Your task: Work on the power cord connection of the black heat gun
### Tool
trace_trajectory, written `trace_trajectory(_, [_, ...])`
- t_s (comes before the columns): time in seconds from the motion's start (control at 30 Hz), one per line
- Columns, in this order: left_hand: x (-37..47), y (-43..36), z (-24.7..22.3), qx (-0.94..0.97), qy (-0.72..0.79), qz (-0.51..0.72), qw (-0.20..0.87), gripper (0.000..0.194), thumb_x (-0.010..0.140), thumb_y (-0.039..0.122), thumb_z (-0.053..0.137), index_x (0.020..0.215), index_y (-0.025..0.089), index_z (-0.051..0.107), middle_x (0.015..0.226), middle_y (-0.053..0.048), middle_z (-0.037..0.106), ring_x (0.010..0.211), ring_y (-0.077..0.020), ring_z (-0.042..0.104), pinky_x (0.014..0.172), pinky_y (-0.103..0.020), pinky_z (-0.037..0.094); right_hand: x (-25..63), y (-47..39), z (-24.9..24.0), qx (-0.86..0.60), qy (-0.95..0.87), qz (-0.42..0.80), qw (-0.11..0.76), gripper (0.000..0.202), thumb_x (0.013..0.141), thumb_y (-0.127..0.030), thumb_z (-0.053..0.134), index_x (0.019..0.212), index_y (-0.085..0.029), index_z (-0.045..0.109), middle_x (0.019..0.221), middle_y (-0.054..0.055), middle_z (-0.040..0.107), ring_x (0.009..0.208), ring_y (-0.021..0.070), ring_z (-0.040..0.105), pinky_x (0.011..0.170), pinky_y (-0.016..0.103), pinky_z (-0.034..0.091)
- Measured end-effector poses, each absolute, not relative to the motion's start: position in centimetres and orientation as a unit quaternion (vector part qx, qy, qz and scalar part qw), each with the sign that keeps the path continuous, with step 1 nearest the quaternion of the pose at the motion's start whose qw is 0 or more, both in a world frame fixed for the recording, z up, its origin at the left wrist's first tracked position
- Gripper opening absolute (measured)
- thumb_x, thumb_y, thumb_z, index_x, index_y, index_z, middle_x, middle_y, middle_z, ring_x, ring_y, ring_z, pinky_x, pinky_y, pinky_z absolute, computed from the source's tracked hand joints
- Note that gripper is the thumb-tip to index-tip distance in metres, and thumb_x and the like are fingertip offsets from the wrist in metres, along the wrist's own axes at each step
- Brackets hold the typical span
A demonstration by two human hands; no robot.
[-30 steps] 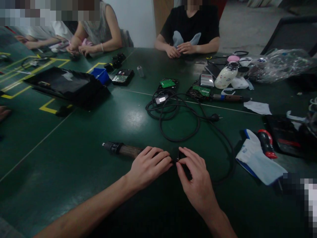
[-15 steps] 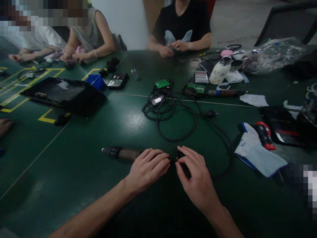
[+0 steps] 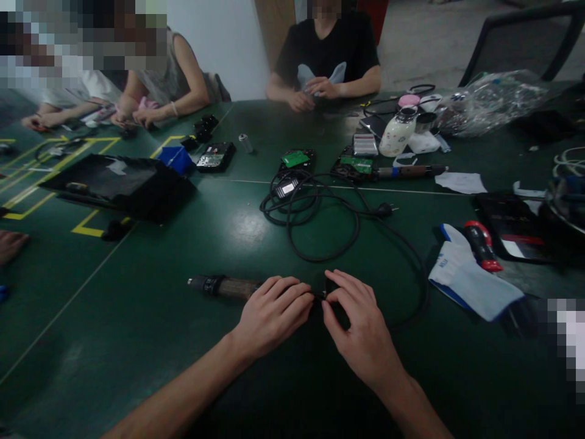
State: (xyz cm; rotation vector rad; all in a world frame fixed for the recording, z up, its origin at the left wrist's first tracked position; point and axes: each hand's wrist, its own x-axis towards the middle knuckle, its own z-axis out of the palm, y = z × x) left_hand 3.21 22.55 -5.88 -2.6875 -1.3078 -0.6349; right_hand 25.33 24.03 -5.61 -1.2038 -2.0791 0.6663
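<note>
On the dark green table lies an electric screwdriver (image 3: 231, 287) with a brown grip and a black nose pointing left. My left hand (image 3: 272, 314) is closed over its rear end, the fingers wrapped round it. Just to the right, my right hand (image 3: 361, 332) pinches a small dark cord connector (image 3: 324, 295) between thumb and fingers, right at the screwdriver's tail. The fingers partly cover it, so I cannot tell whether it is seated. A black power cord (image 3: 423, 262) curves behind my right hand and loops beyond both hands to a black adapter (image 3: 287, 186) and a plug (image 3: 386, 210).
At right lie a white-blue glove (image 3: 475, 281) and a red-black screwdriver handle (image 3: 483, 246). Farther back are hard drives (image 3: 216, 157), a second electric screwdriver (image 3: 411, 171), a floral bottle (image 3: 397, 132) and plastic wrap (image 3: 489, 103). A black tray (image 3: 114, 183) stands left. Several people sit around.
My hands hold nearly the same pose at the screwdriver's tail. The view has shifted slightly, and the co-worker across the table has moved their hands a little.
</note>
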Motion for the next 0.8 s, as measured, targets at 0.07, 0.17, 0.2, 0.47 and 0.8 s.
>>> trace_trajectory(0.07, [3.25,22.57,-5.93,-0.875,-0.434,-0.21,0.048,0.02,0.099,0.023,0.067,0.119,0.021,0.065,0.121,-0.003,0.074,0.112,-0.0201,0.067,0.096,-0.038,0.051,25.33,24.03,-5.59,-0.457,-0.79,0.253,0.321,0.009,0.099,-0.018,0.059,0.093,-0.024,0.064,0.14,0.009,0.067,0.138,0.0308,0.056,0.112,0.057,0.046])
trace_trajectory(0.17, [3.47,22.61,-5.74,-0.871,-0.444,-0.205,0.048,0.018,0.099,0.025,0.067,0.116,0.02,0.066,0.12,-0.004,0.073,0.111,-0.0211,0.068,0.095,-0.038,0.052,25.33,24.06,-5.6,-0.456,-0.791,0.252,0.32,0.01,0.099,-0.018,0.059,0.094,-0.024,0.064,0.141,0.009,0.066,0.139,0.031,0.055,0.112,0.057,0.046])
trace_trajectory(0.2, [3.53,22.61,-5.65,-0.872,-0.444,-0.202,0.045,0.019,0.099,0.026,0.067,0.117,0.02,0.066,0.122,-0.005,0.073,0.112,-0.0219,0.067,0.095,-0.039,0.051,25.32,24.06,-5.62,-0.456,-0.792,0.251,0.32,0.01,0.099,-0.019,0.058,0.094,-0.024,0.064,0.141,0.009,0.066,0.139,0.0311,0.055,0.112,0.057,0.046])
trace_trajectory(0.47, [3.45,22.54,-5.67,-0.873,-0.443,-0.202,0.04,0.015,0.1,0.024,0.065,0.115,0.021,0.065,0.124,-0.004,0.073,0.114,-0.0224,0.066,0.094,-0.039,0.049,25.34,23.97,-5.69,-0.459,-0.793,0.254,0.31,0.008,0.1,-0.019,0.059,0.095,-0.024,0.063,0.142,0.008,0.065,0.14,0.0295,0.054,0.114,0.055,0.044])
trace_trajectory(0.8, [3.58,22.5,-5.66,-0.87,-0.453,-0.191,0.031,0.017,0.1,0.025,0.064,0.117,0.021,0.065,0.125,-0.004,0.072,0.114,-0.0228,0.066,0.097,-0.04,0.049,25.29,24.05,-5.78,-0.46,-0.794,0.252,0.308,0.008,0.101,-0.02,0.059,0.095,-0.024,0.063,0.142,0.007,0.065,0.14,0.0285,0.053,0.114,0.054,0.043])
